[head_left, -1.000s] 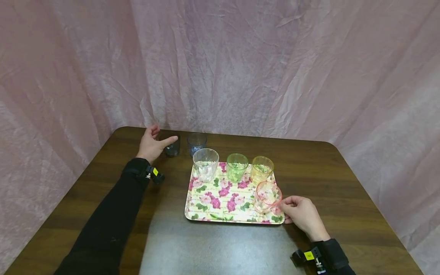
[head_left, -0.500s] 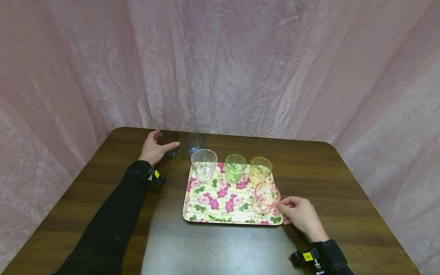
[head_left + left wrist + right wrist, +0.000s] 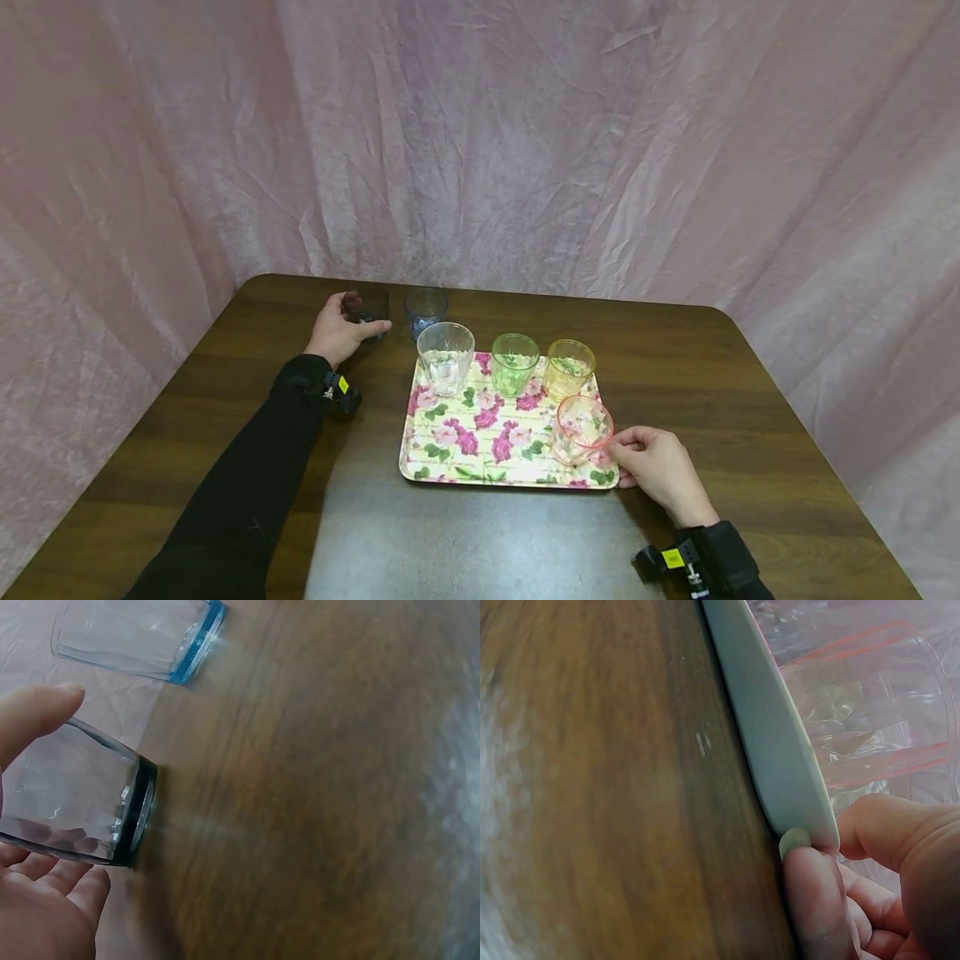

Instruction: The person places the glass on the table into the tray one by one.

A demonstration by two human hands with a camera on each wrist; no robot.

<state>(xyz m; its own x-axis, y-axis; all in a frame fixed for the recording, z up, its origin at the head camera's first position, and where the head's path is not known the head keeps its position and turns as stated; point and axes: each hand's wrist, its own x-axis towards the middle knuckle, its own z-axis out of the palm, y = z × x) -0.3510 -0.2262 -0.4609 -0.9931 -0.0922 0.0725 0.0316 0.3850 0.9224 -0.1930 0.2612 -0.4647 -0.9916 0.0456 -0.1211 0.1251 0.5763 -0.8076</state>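
Note:
In the head view, my left hand point(image 3: 337, 331) is at the far left of the table, around a dark grey glass point(image 3: 372, 307). The left wrist view has my thumb on one side of this grey glass point(image 3: 75, 787) and curled fingers on the other. A blue glass point(image 3: 426, 313) stands just right of it, apart. My right hand point(image 3: 662, 468) pinches the near right corner of the flowered tray point(image 3: 480, 454) between thumb and fingers. On that tray stand a clear glass point(image 3: 447, 367), a green glass point(image 3: 515, 372), a yellow glass point(image 3: 567, 375) and a pink-rimmed glass point(image 3: 576, 442).
The dark wooden table point(image 3: 712, 375) has a rounded far edge. Behind it hangs a pink curtain point(image 3: 480, 150). A grey, shiny area point(image 3: 465, 542) lies in front of the tray.
My left hand has closed in around the grey glass, its thumb and fingers coming down along the sides. The right hand keeps its pinch on the tray, and the other glasses stay put.

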